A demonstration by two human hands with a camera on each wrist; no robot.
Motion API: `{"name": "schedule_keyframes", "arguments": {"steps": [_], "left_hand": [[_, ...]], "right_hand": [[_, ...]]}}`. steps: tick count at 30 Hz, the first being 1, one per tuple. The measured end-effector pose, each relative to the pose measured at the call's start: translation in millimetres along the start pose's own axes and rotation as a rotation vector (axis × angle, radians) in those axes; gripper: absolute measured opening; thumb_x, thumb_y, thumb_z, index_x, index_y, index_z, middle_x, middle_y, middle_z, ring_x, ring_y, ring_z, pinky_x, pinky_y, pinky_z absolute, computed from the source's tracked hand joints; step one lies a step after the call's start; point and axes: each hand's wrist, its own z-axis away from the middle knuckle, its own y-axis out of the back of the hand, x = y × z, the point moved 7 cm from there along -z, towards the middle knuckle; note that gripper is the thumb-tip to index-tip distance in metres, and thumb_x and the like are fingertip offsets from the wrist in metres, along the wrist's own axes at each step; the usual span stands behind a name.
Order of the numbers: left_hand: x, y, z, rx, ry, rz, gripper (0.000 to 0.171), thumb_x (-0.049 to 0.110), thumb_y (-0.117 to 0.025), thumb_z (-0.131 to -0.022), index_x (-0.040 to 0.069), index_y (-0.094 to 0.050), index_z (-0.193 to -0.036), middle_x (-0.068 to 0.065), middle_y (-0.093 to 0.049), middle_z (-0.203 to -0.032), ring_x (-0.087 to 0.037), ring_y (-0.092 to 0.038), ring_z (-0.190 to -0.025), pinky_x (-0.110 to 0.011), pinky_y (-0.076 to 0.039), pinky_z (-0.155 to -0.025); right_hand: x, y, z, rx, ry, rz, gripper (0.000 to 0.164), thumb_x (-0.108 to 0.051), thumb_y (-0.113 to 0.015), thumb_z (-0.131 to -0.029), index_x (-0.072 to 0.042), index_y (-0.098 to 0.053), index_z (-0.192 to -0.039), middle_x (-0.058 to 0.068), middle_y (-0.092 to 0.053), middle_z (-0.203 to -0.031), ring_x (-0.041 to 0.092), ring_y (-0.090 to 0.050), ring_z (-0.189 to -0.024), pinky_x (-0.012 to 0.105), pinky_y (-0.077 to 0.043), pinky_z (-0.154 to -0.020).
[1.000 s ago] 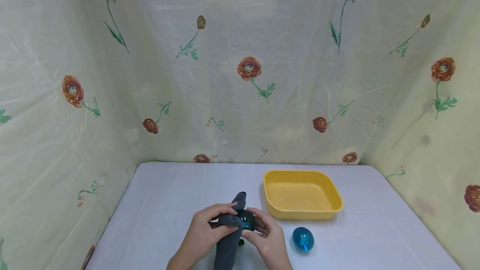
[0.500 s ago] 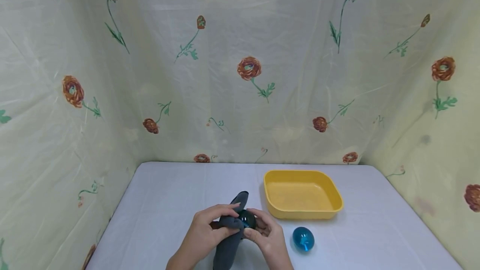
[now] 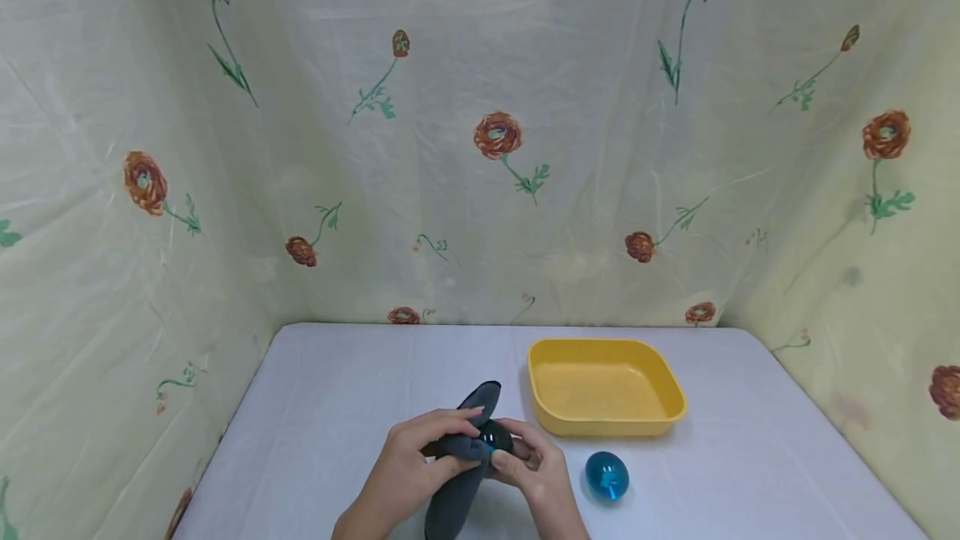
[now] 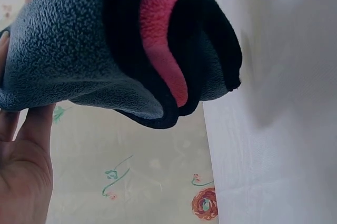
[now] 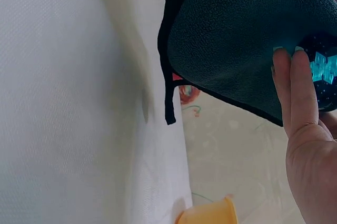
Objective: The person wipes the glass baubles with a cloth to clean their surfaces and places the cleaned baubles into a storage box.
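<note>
Near the front middle of the table, my left hand pinches a dark grey fleece cloth between thumb and fingers. The cloth has black edging, and a pink strip shows in its fold in the left wrist view. My right hand grips a shiny dark blue ball from its right side, with the cloth pressed against the ball's left. In the right wrist view the ball is partly cut off, with clear turquoise facets between dark parts. A second blue ball lies on the table right of my right hand.
A yellow rectangular tub stands behind the second ball, toward the back right. White cloth covers the table. Flower-patterned curtains close off the back and both sides.
The cloth's upper corner has tipped a little to the right, and its hanging lower end has swung slightly left. My right thumb has shifted over the ball. The tub and second ball stay put.
</note>
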Motion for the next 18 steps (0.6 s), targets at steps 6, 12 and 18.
{"name": "schedule_keyframes", "arguments": {"steps": [6, 12, 18], "left_hand": [[2.2, -1.0, 0.0, -0.008, -0.042, -0.024, 0.022, 0.028, -0.077, -0.086, 0.026, -0.072, -0.108, 0.005, -0.068, -0.129, -0.017, -0.067, -0.116, -0.019, -0.058, -0.083], [1.8, -0.8, -0.5, -0.002, -0.001, -0.008, 0.023, 0.026, -0.078, -0.085, 0.027, -0.073, -0.107, 0.008, -0.068, -0.129, -0.017, -0.067, -0.117, -0.019, -0.058, -0.083], [0.6, 0.2, -2.0, 0.016, 0.035, 0.001, 0.024, 0.024, -0.079, -0.084, 0.027, -0.073, -0.106, 0.009, -0.068, -0.128, -0.019, -0.066, -0.118, -0.021, -0.059, -0.08]], "right_hand": [[0.0, -0.3, -0.3, -0.003, 0.002, 0.001, 0.061, -0.033, -0.06, -0.099, 0.002, -0.042, -0.145, 0.024, -0.058, -0.137, 0.019, -0.069, -0.109, 0.037, -0.058, -0.094], [-0.2, -0.9, 0.2, -0.002, -0.001, 0.005, 0.062, -0.033, -0.06, -0.099, 0.002, -0.04, -0.146, 0.024, -0.057, -0.139, 0.02, -0.068, -0.112, 0.038, -0.057, -0.095], [-2.5, 0.3, 1.6, 0.011, -0.006, 0.016, 0.064, -0.034, -0.063, -0.097, -0.001, -0.041, -0.147, 0.023, -0.059, -0.137, 0.02, -0.068, -0.112, 0.038, -0.057, -0.097]]}}
